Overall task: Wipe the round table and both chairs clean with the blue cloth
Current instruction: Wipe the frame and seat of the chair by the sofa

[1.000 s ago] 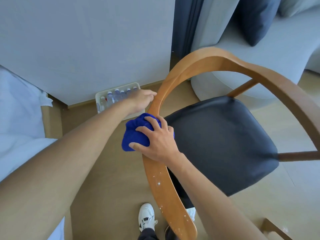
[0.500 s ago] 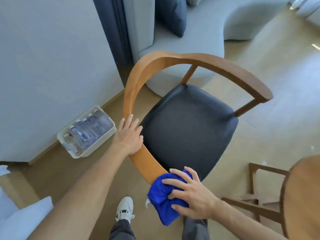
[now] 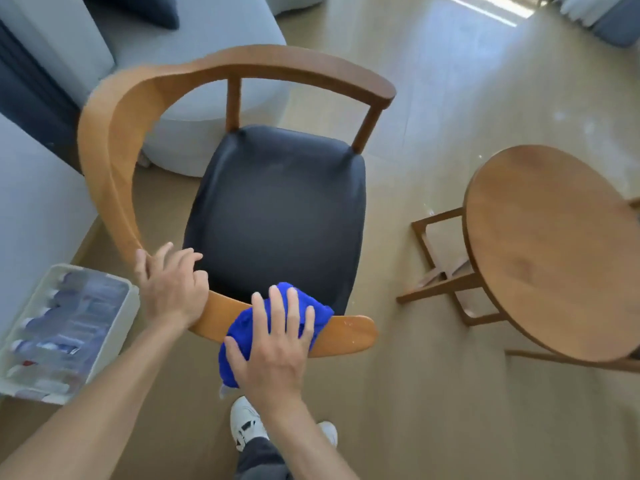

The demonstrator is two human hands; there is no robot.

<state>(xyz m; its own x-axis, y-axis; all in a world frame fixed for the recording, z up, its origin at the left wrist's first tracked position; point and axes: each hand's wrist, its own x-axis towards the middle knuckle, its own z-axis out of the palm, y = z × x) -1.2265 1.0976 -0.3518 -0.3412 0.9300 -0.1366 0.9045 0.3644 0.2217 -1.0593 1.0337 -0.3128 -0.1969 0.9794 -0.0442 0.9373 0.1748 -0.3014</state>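
Note:
A wooden armchair with a curved rail (image 3: pixel 104 161) and a black seat (image 3: pixel 277 209) stands in front of me. My left hand (image 3: pixel 171 285) grips the near part of the rail. My right hand (image 3: pixel 277 344) lies with straight fingers on the bunched blue cloth (image 3: pixel 246 327) and presses it onto the rail close to its near end (image 3: pixel 353 332). The round wooden table (image 3: pixel 550 247) stands to the right, apart from the chair.
A white tray of water bottles (image 3: pixel 65 327) sits on the floor at the left by the wall. A grey sofa (image 3: pixel 194 39) is behind the chair. The table's wooden legs (image 3: pixel 443 271) reach toward the chair. My white shoes (image 3: pixel 247 424) are below the rail.
The view has swung right, bringing the table into sight. My right hand slid the cloth along the rail toward its near end. My left hand moved down the rail after it.

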